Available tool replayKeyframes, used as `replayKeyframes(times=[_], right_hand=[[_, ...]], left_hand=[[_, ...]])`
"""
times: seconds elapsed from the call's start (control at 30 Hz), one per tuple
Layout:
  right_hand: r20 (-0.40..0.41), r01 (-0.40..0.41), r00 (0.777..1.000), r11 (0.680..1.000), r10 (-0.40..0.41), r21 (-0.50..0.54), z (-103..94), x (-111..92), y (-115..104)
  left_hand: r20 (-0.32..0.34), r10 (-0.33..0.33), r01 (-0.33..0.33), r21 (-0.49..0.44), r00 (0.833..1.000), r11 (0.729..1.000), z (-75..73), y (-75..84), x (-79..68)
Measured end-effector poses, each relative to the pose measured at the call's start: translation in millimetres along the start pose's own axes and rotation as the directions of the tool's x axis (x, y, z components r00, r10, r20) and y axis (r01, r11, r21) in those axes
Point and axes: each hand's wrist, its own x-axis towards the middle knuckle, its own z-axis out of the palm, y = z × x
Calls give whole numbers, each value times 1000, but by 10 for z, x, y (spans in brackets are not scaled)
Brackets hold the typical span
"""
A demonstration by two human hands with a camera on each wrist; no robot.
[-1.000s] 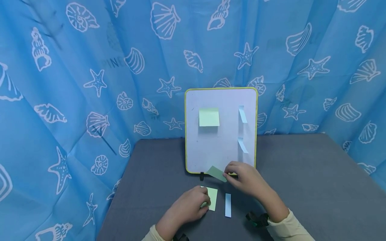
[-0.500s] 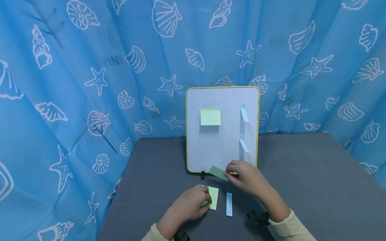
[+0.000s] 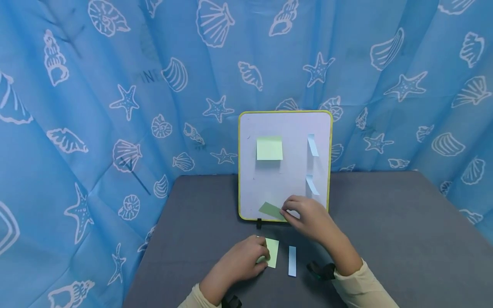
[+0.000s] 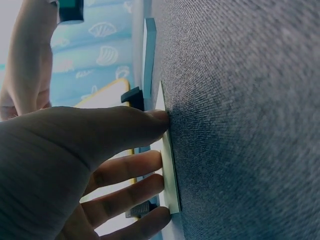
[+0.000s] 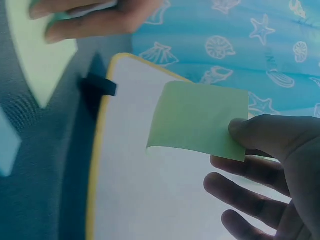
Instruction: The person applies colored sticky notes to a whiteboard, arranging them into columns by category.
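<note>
My right hand (image 3: 308, 216) pinches a green sticky note (image 5: 200, 117) by one edge between thumb and forefinger. The note hangs in front of the lower part of a whiteboard (image 3: 285, 179) with a yellow frame, its free end curling a little. On the table, my left hand (image 3: 244, 259) holds a green sticky note pad (image 3: 272, 253), thumb and fingers at its edges, covering its left part. Higher on the board a green sticky note (image 3: 269, 148) is stuck at the left. Two narrow blue strips, an upper strip (image 3: 313, 145) and a lower strip (image 3: 312, 185), stick out at the right.
A narrow blue sticky pad (image 3: 292, 261) lies on the grey table (image 3: 192, 214) right of the green pad. The whiteboard stands on a black foot (image 3: 259, 223) before a blue shell-patterned curtain (image 3: 173, 107). Black straps (image 3: 321, 270) circle the wrists.
My right hand has moved up and slightly left with the green sticky note, which now overlaps the board's lower part. The left hand stays on the pad.
</note>
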Motion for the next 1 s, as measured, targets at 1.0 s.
replayKeyframes(times=[1.0], right_hand=[[-241,38,969,996,-55,-75,-130,508,100]], left_hand=[[-30,38,-40,-91,999,995,20,-87,-22]])
